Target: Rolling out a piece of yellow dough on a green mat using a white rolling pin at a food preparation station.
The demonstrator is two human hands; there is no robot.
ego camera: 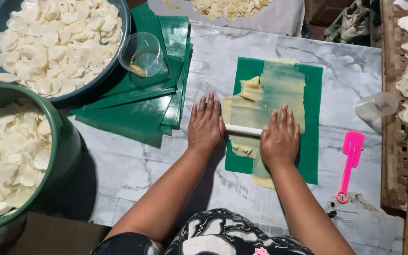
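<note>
I see both palms pressing flat, fingers outstretched: left hand (206, 125) and right hand (279, 137) rest on a white rolling pin (242, 130), gripping nothing. The pin lies across thin yellow dough (279, 89) on a green sheet (313, 118). A pink spatula (350, 163) sits just beside.

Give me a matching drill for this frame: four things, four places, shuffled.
Things:
1. white roller
2. pink spatula
3. clear cup
4. stack of green sheets

Places:
A. on the green stack, by the blue basin
B. under both palms, across the dough
C. right of the green mat
D. left of the left hand

Pairs: 1-B, 2-C, 3-A, 4-D
</note>
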